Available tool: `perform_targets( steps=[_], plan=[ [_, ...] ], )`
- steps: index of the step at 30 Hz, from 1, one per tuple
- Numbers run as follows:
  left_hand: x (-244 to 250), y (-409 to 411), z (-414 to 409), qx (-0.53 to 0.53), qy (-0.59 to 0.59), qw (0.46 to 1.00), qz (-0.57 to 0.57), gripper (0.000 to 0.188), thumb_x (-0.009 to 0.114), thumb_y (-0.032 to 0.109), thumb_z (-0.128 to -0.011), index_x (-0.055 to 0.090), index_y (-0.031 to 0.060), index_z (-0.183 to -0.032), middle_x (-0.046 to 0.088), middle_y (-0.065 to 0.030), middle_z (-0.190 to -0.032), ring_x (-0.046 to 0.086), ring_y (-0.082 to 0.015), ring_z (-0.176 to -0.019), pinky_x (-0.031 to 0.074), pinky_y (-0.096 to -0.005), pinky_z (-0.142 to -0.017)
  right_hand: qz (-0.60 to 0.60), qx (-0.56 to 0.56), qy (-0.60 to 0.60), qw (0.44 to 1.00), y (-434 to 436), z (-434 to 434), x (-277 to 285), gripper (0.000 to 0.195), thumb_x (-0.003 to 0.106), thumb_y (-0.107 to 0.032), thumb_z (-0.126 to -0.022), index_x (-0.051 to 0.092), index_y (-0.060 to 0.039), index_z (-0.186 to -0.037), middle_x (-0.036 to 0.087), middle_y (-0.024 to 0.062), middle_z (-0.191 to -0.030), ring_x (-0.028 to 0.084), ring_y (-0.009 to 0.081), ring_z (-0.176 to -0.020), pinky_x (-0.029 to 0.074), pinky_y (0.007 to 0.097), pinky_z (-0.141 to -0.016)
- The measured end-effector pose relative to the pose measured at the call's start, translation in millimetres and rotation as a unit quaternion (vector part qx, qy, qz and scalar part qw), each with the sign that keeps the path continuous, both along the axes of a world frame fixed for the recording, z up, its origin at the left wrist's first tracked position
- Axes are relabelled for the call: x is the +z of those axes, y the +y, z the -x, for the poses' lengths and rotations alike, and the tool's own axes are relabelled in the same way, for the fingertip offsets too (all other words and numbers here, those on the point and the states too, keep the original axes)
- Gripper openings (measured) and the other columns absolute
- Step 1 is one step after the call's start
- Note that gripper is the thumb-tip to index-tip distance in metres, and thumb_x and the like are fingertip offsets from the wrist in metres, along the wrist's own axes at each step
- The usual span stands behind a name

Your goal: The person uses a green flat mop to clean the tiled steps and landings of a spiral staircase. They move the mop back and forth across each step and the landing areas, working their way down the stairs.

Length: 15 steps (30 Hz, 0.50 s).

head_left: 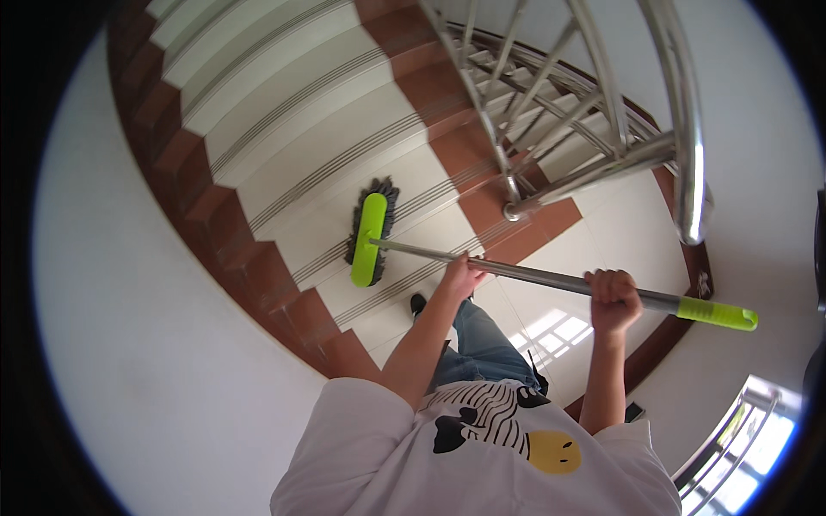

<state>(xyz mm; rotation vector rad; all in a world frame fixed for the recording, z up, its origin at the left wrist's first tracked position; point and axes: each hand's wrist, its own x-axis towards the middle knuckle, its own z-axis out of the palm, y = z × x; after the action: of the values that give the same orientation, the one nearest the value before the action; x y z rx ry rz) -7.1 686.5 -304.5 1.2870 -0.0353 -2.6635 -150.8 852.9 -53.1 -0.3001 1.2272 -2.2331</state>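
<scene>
A long-handled mop has a lime-green head (369,240) with a dark grey fringe around it, lying over the lower stair treads. Its grey metal pole (535,274) slants to the right and ends in a lime-green grip (716,313). My left hand (463,277) is closed around the pole at its middle, nearer the head. Farther up, just below the green grip, my right hand (613,301) is wrapped around the same pole. Whether the fringe touches the tread all along its length cannot be told.
Pale stairs (310,122) with brown tiled borders rise ahead and to the left. A stainless steel railing (687,161) ends at the right, beside the pole. White walls (168,387) curve around both sides. My dark shoe (418,303) stands near the bottom step. Window light falls on the landing tiles (555,332).
</scene>
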Motion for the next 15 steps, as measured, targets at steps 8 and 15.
perform_targets(
  steps=[8, 15],
  plan=[
    [-46, -143, -297, 0.207, -0.122, 0.971, 0.007, 0.02, 0.04, 0.026, -0.097, 0.048, 0.0072, -0.096, 0.058, -0.0082, -0.088, 0.057, -0.0246, -0.087, 0.046, -0.0433, -0.077, 0.01, 0.293, -0.052, 0.955, -185, -188, -87, 0.012, 0.05, -0.002, -0.071, 0.045, -0.0018, -0.06, 0.043, 0.0092, -0.057, 0.044, 0.0223, -0.062, 0.037, 0.0352, -0.064],
    [-45, -174, -303, 0.186, -0.143, 0.972, -0.013, 0.018, 0.038, 0.021, -0.097, 0.046, 0.0054, -0.098, 0.059, -0.0109, -0.094, 0.058, -0.0239, -0.089, 0.045, -0.0454, -0.083, 0.04, 0.25, -0.115, 0.96, -203, -199, -76, 0.014, 0.049, 0.002, -0.069, 0.041, -0.001, -0.058, 0.042, 0.0097, -0.058, 0.042, 0.0224, -0.062, 0.036, 0.0337, -0.063]
  ],
)
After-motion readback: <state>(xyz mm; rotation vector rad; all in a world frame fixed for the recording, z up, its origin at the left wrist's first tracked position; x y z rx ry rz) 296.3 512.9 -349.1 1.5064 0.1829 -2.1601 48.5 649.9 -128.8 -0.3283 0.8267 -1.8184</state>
